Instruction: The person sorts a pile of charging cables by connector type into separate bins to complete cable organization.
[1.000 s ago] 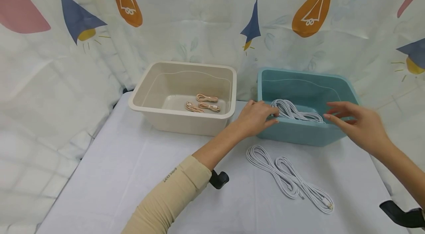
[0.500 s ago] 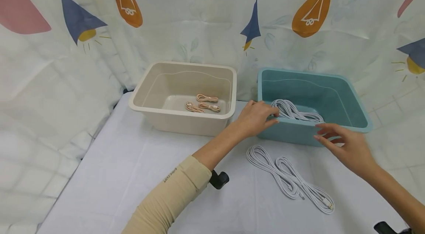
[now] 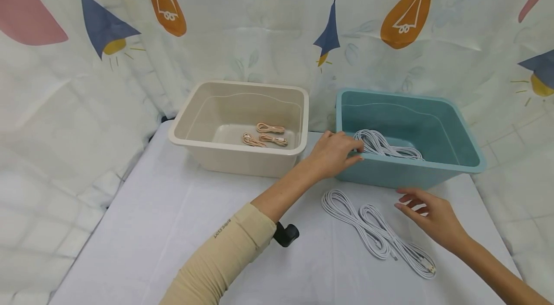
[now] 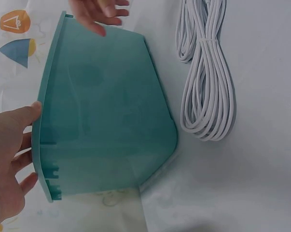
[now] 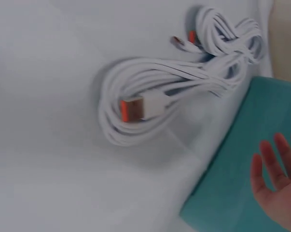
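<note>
Head view showed the left hand (image 3: 333,153) gripping the near left corner of the teal plastic bin (image 3: 433,177), thumb on the outer wall and fingers curled over the rim. Just inside that rim, beyond its fingertips, lay a coiled white cable (image 3: 385,147). The right hand (image 3: 430,216) hovered low above the table (image 3: 151,228) with fingers loosely spread and holding nothing, in front of the bin's near wall. Immediately left of that hand, two bundled white USB cables (image 3: 376,230) lay side by side on the white cloth, between both hands; the right wrist view showed their orange-tipped plugs. Farther left of the left hand stood a beige bin (image 3: 238,160) containing small pinkish cables (image 3: 265,134).
</note>
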`<state>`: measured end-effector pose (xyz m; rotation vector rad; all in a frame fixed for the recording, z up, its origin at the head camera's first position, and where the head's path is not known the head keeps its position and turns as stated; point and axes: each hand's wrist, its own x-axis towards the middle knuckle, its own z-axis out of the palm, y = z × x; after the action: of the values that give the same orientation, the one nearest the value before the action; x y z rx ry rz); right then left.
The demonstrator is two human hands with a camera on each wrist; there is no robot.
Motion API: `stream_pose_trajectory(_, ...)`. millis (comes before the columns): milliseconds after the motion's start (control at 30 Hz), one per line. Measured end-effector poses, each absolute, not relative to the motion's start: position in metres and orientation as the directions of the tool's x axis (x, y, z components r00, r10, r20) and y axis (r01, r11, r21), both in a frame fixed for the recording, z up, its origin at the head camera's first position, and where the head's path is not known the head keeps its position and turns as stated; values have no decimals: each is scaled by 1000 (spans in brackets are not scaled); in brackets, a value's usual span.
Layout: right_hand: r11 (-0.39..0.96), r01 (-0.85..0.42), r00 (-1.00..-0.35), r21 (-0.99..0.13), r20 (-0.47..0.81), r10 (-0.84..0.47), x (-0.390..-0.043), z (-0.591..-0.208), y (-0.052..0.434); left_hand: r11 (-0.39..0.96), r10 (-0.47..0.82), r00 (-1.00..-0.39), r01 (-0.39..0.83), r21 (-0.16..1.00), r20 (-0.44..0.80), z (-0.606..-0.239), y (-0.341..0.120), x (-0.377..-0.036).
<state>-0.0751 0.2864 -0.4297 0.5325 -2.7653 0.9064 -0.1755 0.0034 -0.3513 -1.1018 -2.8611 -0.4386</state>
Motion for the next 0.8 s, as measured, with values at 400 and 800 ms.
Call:
stream_pose_trajectory(400,734,-320,-941,-599,113,-318,-58,-473,286,706,649,-745,665,242,152,-352,3,-175)
stream_pose_trajectory(800,774,-223,-957,-592,-19,-290,-47,-484,282,705,648,-745,666,244,159,-353,3,-175)
